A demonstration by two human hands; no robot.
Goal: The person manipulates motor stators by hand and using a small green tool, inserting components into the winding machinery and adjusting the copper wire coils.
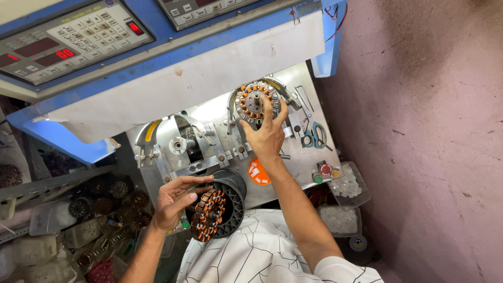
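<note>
Nearest to me, low in the view, is my white shirt with thin dark lines [262,251]. Just beyond it, my left hand [175,202] holds a wound stator [208,214], a round metal core ringed with copper coils and orange insulation. My fingers curl loosely around its upper left edge, gripping it, and it stands on edge, tilted toward me. Right behind it, touching or nearly so, sits a black ribbed wheel [234,202]. To the left of my hand, a heap of similar dark round cores [112,202] fills a shelf area.

Farther away, my right arm stretches over the metal worktop [285,173] of a winding machine. An orange round sticker [259,172] lies beside my forearm. To the right sit red, green and yellow push buttons [325,173], and near them a clear tray of small white pieces [347,186].

My right hand [267,133] is open, fingers spread, its fingertips pressing on a second stator [253,102] mounted flat in the machine's curved metal holder. Blue-handled scissors [314,137] lie just right of that hand.

Farthest off, a blue control panel [73,36] with keypad and red lit digits overhangs the machine. A pinkish wall [429,131] fills the right side.
</note>
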